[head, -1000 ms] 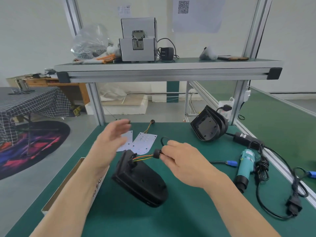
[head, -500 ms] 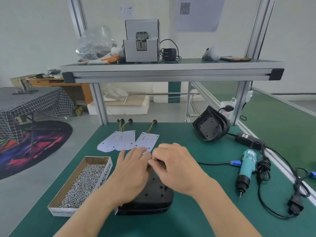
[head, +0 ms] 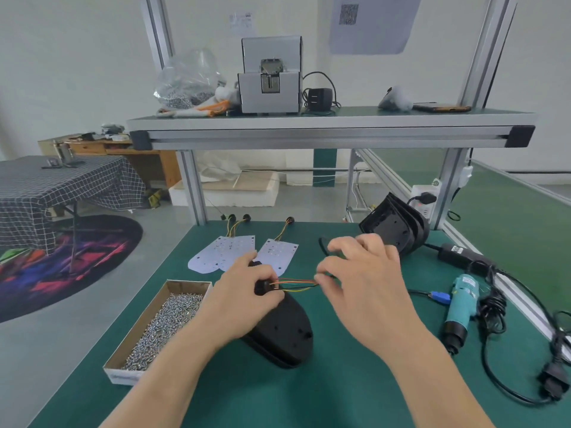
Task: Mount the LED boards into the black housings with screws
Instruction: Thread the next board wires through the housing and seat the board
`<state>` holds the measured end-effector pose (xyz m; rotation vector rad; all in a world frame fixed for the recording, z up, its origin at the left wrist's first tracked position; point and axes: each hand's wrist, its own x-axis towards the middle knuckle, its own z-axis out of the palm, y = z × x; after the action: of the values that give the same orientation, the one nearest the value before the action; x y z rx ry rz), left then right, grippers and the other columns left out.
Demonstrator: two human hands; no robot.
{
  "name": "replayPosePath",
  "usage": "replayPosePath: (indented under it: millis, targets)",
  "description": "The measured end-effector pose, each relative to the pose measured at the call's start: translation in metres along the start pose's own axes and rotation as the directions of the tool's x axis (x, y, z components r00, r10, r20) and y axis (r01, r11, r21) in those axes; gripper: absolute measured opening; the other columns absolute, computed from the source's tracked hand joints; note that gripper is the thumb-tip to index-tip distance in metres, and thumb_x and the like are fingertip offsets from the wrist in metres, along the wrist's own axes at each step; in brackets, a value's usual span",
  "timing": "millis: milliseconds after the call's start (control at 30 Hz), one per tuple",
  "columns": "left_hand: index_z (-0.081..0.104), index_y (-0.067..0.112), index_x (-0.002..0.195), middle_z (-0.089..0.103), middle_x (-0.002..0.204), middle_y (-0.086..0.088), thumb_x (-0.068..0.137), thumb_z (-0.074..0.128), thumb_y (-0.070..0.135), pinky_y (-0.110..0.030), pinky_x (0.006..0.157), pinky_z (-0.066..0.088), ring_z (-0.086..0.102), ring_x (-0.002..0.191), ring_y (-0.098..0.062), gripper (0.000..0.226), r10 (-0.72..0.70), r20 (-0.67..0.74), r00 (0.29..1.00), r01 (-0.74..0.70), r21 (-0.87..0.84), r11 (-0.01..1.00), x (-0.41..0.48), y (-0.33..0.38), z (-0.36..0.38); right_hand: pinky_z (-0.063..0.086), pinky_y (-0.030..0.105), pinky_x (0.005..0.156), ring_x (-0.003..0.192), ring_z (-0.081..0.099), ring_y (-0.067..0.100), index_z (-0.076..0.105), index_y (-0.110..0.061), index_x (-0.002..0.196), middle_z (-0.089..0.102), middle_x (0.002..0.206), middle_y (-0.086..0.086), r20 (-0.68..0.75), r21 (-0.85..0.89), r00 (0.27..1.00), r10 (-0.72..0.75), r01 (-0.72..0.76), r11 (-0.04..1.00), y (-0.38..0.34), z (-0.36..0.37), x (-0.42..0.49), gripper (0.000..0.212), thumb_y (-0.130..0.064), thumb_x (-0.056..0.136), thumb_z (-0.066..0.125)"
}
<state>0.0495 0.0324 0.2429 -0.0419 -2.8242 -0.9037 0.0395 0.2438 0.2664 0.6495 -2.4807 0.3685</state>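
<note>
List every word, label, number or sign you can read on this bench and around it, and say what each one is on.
No text here can be read as words.
Wall sheet: a QR code only, no legible words.
Small wall note: print too blurred.
Screw box, front wall: faint print, unreadable.
Power adapter: label too small.
Electric screwdriver: label too small.

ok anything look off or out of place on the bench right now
Nothing looks spilled or damaged: the screws are inside their box, and the LED boards lie flat. Only the cord of the screwdriver is untidy, tangled in loops along the right edge of the bench.
</note>
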Motion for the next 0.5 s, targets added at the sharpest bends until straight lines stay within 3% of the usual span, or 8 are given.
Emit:
replayPosePath:
  millis: [67, 100, 167, 233, 300, 400, 433, 500]
  targets:
    - [0.065, 0.029, 0.084, 0.028, 0.16, 0.001, 0.084, 0.068, 0.033, -0.03, 0.101, 0.037, 0.041, 0.138, -0.02, 0.005, 0.039, -0.06, 0.997, -0.035, 0.067, 0.997, 0.0, 0.015, 0.006, 0.038, 0.052, 0.104, 0.114, 0.057, 0.027, 0.074, -0.026, 0.091, 0.069, 0.103, -0.008, -0.003, -0.025, 0.999, -0.051, 0.051, 0.998, -0.012, 0.001, -0.005, 0.027, -0.037, 0.096, 0.051]
    - [0.066, 0.029, 0.088, 0.024, 0.162, 0.001, 0.084, 0.067, 0.031, -0.029, 0.099, 0.037, 0.043, 0.137, -0.021, 0.004, 0.071, -0.079, 0.994, -0.063, 0.1, 0.993, 0.0, 0.022, 0.009, 0.039, 0.053, 0.107, 0.109, 0.061, 0.024, 0.072, -0.024, 0.092, 0.069, 0.096, -0.007, 0.034, -0.029, 0.996, -0.086, 0.087, 0.996, -0.019, 0.006, -0.007, 0.028, -0.036, 0.096, 0.047]
    - [0.069, 0.029, 0.094, 0.017, 0.165, 0.002, 0.084, 0.065, 0.025, -0.027, 0.095, 0.036, 0.042, 0.138, -0.022, 0.012, 0.111, -0.105, 0.988, -0.096, 0.133, 0.986, 0.003, 0.031, 0.012, 0.05, 0.042, 0.09, 0.082, 0.064, 0.022, 0.064, -0.019, 0.091, 0.064, 0.081, -0.005, 0.114, 0.012, 0.989, -0.092, 0.091, 0.996, -0.027, 0.015, -0.008, 0.015, -0.026, 0.095, 0.051]
    - [0.069, 0.03, 0.095, 0.012, 0.166, 0.006, 0.084, 0.064, 0.023, -0.021, 0.088, 0.03, 0.041, 0.138, -0.019, 0.014, 0.117, -0.099, 0.988, -0.106, 0.117, 0.988, 0.006, 0.037, 0.012, 0.036, 0.033, 0.07, 0.077, 0.056, 0.024, 0.053, -0.019, 0.096, 0.059, 0.086, -0.003, 0.184, 0.129, 0.982, -0.035, 0.011, 0.992, -0.023, 0.02, -0.004, 0.004, -0.017, 0.099, 0.051]
    - [0.069, 0.034, 0.098, 0.01, 0.165, 0.011, 0.082, 0.067, 0.024, -0.012, 0.089, 0.025, 0.033, 0.14, -0.008, 0.019, 0.128, -0.047, 0.991, -0.126, 0.045, 0.991, 0.007, 0.038, 0.01, 0.025, 0.031, 0.069, 0.079, 0.041, 0.02, 0.039, -0.025, 0.094, 0.048, 0.088, -0.007, 0.222, 0.227, 0.975, -0.009, -0.043, 0.973, -0.016, 0.024, -0.004, 0.012, -0.021, 0.105, 0.042]
    - [0.066, 0.045, 0.11, 0.018, 0.159, 0.019, 0.073, 0.073, 0.042, 0.006, 0.092, 0.018, 0.027, 0.132, 0.017, 0.037, 0.162, 0.043, 0.986, -0.154, -0.148, 0.977, 0.006, 0.031, 0.004, 0.028, 0.033, 0.067, 0.074, 0.033, 0.019, 0.034, -0.022, 0.084, 0.038, 0.077, -0.01, 0.16, 0.344, 0.986, 0.037, -0.09, 0.935, -0.006, 0.03, -0.007, 0.022, -0.016, 0.103, 0.043]
    - [0.064, 0.049, 0.114, 0.026, 0.154, 0.023, 0.072, 0.072, 0.05, 0.001, 0.097, 0.024, 0.037, 0.126, 0.018, 0.043, 0.147, 0.07, 0.987, -0.12, -0.293, 0.949, 0.004, 0.029, 0.001, 0.029, 0.034, 0.065, 0.071, 0.033, 0.02, 0.036, -0.018, 0.08, 0.038, 0.073, -0.008, 0.132, 0.389, 0.989, 0.072, -0.119, 0.913, -0.002, 0.032, -0.009, 0.025, -0.012, 0.102, 0.045]
    - [0.063, 0.049, 0.122, 0.05, 0.145, 0.018, 0.085, 0.069, 0.052, -0.018, 0.099, 0.041, 0.059, 0.116, 0.0, 0.038, 0.103, 0.103, 0.989, -0.008, -0.668, 0.744, 0.002, 0.022, 0.002, 0.03, 0.035, 0.061, 0.066, 0.032, 0.02, 0.04, -0.011, 0.076, 0.038, 0.067, -0.004, 0.096, 0.497, 0.985, 0.144, -0.173, 0.851, 0.004, 0.032, -0.011, 0.027, -0.006, 0.101, 0.047]
